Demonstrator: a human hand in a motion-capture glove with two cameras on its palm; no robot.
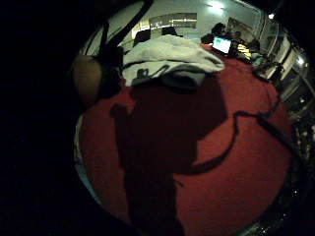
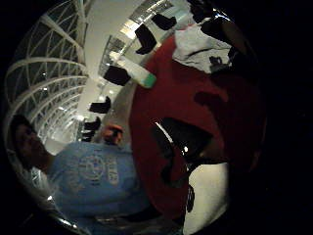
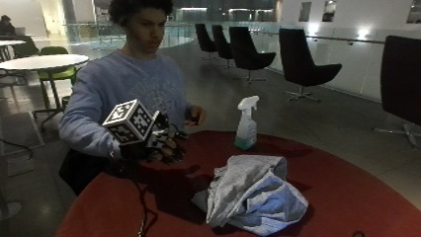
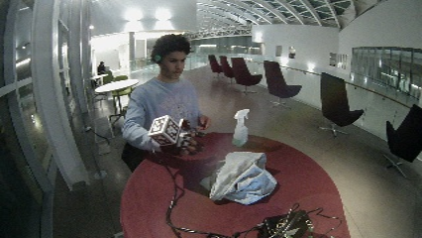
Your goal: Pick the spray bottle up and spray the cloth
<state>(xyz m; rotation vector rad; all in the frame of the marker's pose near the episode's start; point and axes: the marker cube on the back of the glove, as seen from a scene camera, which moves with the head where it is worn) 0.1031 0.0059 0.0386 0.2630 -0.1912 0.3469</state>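
R gloved hand [image 3: 161,145] hovers above the red table [image 3: 342,187] near its edge by the person — fingers loosely curled, holding nothing. Spray bottle [image 3: 246,123] stands upright at 1 o'clock from the hand, well apart, nozzle toward the hand. Cloth [image 3: 253,192] lies bunched at 4 o'clock — bare red top between hand and both.

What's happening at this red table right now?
A person stands at a round red table with the gloved right hand raised above it, holding nothing. The spray bottle stands upright and untouched near the table's far edge. A crumpled grey cloth lies heaped on the table, apart from the bottle. The bare hand is held up near the person's body. The pickup has not started.
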